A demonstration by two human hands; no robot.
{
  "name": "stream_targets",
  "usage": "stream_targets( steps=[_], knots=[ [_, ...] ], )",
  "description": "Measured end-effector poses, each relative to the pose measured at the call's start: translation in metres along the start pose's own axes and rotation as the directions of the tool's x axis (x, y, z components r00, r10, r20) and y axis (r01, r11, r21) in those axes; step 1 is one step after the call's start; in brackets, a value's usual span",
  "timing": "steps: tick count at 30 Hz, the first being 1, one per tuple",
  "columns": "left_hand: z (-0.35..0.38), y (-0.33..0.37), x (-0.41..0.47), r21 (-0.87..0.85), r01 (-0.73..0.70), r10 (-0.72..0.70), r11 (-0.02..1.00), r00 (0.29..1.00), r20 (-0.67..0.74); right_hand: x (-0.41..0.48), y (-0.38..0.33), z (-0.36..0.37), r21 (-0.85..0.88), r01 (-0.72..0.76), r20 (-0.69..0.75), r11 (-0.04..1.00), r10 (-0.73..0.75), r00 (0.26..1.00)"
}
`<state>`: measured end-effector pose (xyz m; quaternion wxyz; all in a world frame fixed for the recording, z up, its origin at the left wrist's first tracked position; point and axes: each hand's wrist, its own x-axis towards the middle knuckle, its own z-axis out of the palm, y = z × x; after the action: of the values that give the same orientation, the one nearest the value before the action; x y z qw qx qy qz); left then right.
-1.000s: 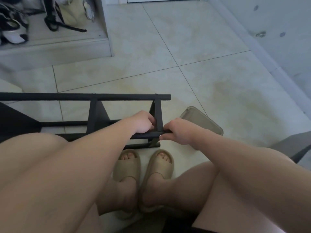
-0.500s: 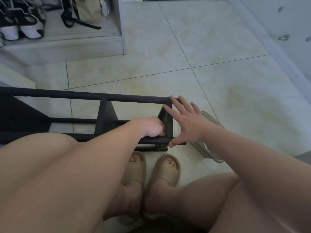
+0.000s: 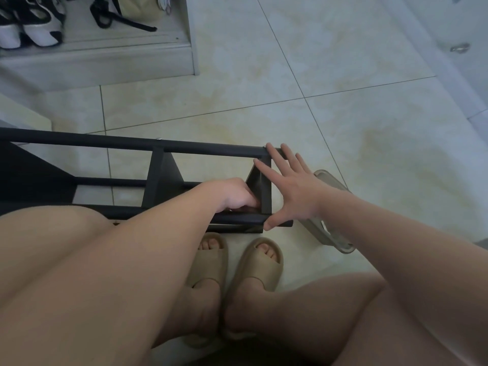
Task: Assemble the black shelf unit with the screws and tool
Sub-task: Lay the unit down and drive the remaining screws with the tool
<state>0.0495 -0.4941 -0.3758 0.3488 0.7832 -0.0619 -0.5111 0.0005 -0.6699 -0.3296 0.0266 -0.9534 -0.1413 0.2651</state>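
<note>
Spanning the shelf unit (image 3: 206, 150) end edge, right hand (image 3: 293, 191) splays

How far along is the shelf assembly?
Done: the black shelf unit has rails joined to two crosspieces, screw heads on the far rail. In hand: left hand curled at the near end joint, right hand braced flat across that end. Left: unclear; no tool or loose screws visible.

The left hand (image 3: 235, 192) hides whatever its curled fingers hold.
</note>
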Motion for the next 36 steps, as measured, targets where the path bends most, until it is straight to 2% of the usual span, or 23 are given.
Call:
stream_targets(
  steps=[5, 10, 23, 29, 36],
  knots=[
    [0.005, -0.002, 0.006, 0.002, -0.006, 0.006, 1.0, 0.996, -0.087, 0.0, -0.002, -0.002, 0.038, -0.012, 0.005, 0.999, 0.012, 1.0],
    [0.005, -0.002, 0.006, 0.004, 0.002, -0.002, 1.0, 0.999, -0.046, 0.0, -0.002, -0.001, 0.059, -0.016, 0.004, 0.998, 0.016, 1.0],
    [0.005, -0.001, 0.008, -0.004, 0.003, -0.003, 1.0, 0.998, -0.064, 0.0, -0.004, -0.004, 0.067, -0.031, 0.009, 0.997, 0.03, 1.0],
    [0.002, -0.002, 0.011, -0.056, 0.043, -0.041, 0.998, 0.998, 0.041, 0.0, -0.004, -0.003, 0.064, -0.033, 0.003, 0.997, 0.033, 0.999],
    [-0.001, -0.004, 0.012, -0.097, 0.161, -0.141, 0.982, 0.972, 0.186, 0.001, -0.003, -0.001, 0.079, -0.032, 0.001, 0.996, 0.032, 0.999]
  ],
)
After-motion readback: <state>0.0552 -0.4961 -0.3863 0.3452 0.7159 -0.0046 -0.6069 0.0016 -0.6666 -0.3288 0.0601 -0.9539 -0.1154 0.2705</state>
